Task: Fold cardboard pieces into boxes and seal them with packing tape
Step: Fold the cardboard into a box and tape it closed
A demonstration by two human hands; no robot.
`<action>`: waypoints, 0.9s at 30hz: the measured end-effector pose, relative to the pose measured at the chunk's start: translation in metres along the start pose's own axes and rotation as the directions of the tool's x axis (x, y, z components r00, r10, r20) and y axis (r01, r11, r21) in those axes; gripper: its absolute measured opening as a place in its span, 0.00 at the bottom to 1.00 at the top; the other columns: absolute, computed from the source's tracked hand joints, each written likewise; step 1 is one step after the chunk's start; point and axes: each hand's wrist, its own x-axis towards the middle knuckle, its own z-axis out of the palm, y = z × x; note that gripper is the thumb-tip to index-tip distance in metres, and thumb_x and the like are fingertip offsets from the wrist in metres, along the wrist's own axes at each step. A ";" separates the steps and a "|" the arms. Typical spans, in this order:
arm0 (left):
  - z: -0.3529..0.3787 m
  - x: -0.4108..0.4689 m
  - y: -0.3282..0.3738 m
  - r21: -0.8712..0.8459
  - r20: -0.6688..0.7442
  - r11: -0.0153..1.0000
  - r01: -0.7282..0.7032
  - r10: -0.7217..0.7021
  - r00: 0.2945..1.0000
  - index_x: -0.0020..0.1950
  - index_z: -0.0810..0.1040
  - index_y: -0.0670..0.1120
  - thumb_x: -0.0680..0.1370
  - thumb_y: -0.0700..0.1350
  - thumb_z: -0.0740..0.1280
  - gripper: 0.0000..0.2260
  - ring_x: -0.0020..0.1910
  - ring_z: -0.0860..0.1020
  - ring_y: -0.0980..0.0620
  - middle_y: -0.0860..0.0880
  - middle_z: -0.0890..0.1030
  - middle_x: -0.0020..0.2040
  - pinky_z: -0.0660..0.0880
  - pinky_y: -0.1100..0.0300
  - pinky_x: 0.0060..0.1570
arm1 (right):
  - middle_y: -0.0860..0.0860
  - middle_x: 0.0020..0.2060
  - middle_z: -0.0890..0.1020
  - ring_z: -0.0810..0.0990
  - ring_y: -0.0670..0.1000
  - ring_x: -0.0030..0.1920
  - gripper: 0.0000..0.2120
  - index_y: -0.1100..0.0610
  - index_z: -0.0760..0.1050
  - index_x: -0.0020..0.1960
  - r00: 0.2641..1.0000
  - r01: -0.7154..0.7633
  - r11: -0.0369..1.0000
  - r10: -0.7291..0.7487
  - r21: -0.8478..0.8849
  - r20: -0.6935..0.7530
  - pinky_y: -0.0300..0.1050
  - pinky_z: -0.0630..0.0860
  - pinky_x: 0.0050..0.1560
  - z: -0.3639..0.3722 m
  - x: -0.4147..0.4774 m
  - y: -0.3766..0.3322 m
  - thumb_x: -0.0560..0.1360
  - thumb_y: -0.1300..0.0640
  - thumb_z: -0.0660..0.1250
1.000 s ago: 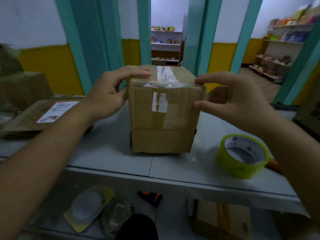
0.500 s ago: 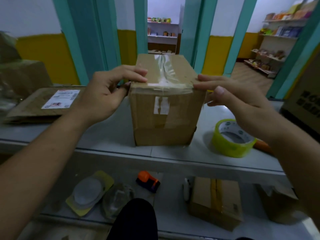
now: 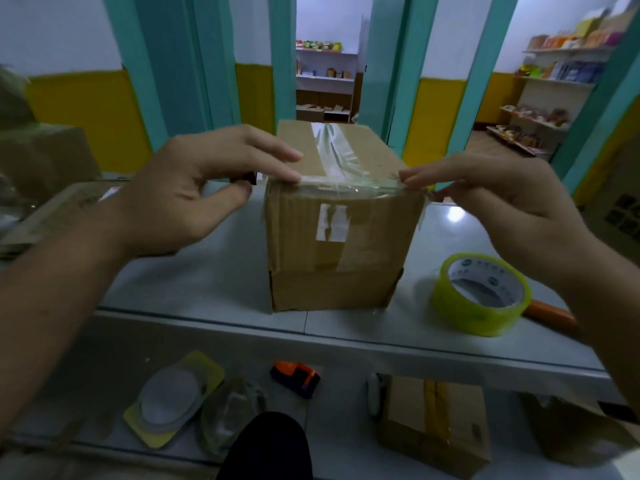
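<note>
Box: brown cardboard box point(image 3: 339, 237) stands upright in the middle of the grey counter point(image 3: 207, 289), close to the near edge, top flaps closed.
Tape: clear packing tape point(image 3: 332, 150) runs along the top seam. We see a second, wrinkled strip across the top front edge.
Front face: torn white label scrap point(image 3: 332, 223) stuck near the top.
Left hand: left hand point(image 3: 180, 199) has fingers point(image 3: 287, 155) straight, tips pressing on the box top at the front left corner. The thumb is off the box, beside its left face. Nothing grasped.
Right hand: right hand point(image 3: 502, 206) has fingers point(image 3: 412, 174) straight and together, tips touching the front right top corner where the strip ends. Thumb is hidden, but we see nothing clenched.
Roll: yellow-green roll of tape point(image 3: 481, 294) lies flat on the counter, right of the box and apart from it.
Orange item: orange object point(image 3: 550, 313) just behind the roll, mostly hidden by the right forearm, so we can't identify it.
Left side: flat brown cardboard point(image 3: 52, 216) lies on the counter behind the left forearm.
Lower shelf: lower shelf point(image 3: 343, 403) holds an orange-and-black tape dispenser point(image 3: 296, 377), a yellow-backed blister pack point(image 3: 173, 400) and a second cardboard box point(image 3: 436, 420).
</note>
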 end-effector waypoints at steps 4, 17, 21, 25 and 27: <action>0.012 0.017 0.018 -0.095 -0.106 0.986 0.137 -0.147 0.983 0.58 0.85 0.51 0.84 0.47 0.64 0.10 0.63 0.82 0.53 0.54 0.85 0.59 0.79 0.52 0.64 | 0.41 0.47 0.86 0.83 0.39 0.47 0.09 0.47 0.84 0.54 0.990 -0.122 0.992 0.120 -0.027 -0.072 0.39 0.81 0.43 0.012 0.014 -0.022 0.83 0.47 0.66; 0.031 0.002 0.022 -0.108 -0.164 0.980 0.168 -0.184 0.969 0.64 0.82 0.55 0.80 0.45 0.73 0.13 0.69 0.78 0.57 0.56 0.83 0.65 0.76 0.48 0.71 | 0.47 0.51 0.85 0.83 0.47 0.54 0.09 0.50 0.84 0.57 0.967 -0.062 0.998 0.062 0.011 -0.248 0.48 0.82 0.54 0.038 -0.002 -0.007 0.78 0.51 0.74; 0.041 -0.003 0.019 -0.117 -0.205 0.983 0.141 -0.163 0.965 0.67 0.81 0.51 0.82 0.42 0.69 0.14 0.73 0.76 0.57 0.55 0.82 0.67 0.71 0.46 0.75 | 0.49 0.54 0.84 0.81 0.48 0.58 0.11 0.53 0.83 0.60 0.960 -0.056 0.997 0.067 0.048 -0.272 0.50 0.81 0.58 0.045 -0.008 -0.004 0.79 0.54 0.71; 0.043 -0.005 0.017 -0.138 -0.182 0.982 0.133 -0.157 0.971 0.70 0.80 0.48 0.83 0.41 0.66 0.15 0.75 0.73 0.58 0.55 0.80 0.69 0.69 0.48 0.77 | 0.50 0.57 0.83 0.81 0.49 0.61 0.12 0.54 0.81 0.63 0.968 -0.018 0.999 0.029 0.045 -0.249 0.51 0.80 0.62 0.045 -0.011 0.001 0.80 0.57 0.70; 0.041 -0.005 0.014 -0.145 -0.160 0.981 0.128 -0.151 0.975 0.70 0.79 0.49 0.84 0.41 0.65 0.15 0.75 0.73 0.57 0.55 0.80 0.70 0.68 0.48 0.77 | 0.51 0.58 0.82 0.80 0.49 0.63 0.14 0.55 0.81 0.64 0.973 -0.013 0.998 0.028 0.068 -0.228 0.50 0.79 0.64 0.043 -0.013 0.003 0.80 0.59 0.69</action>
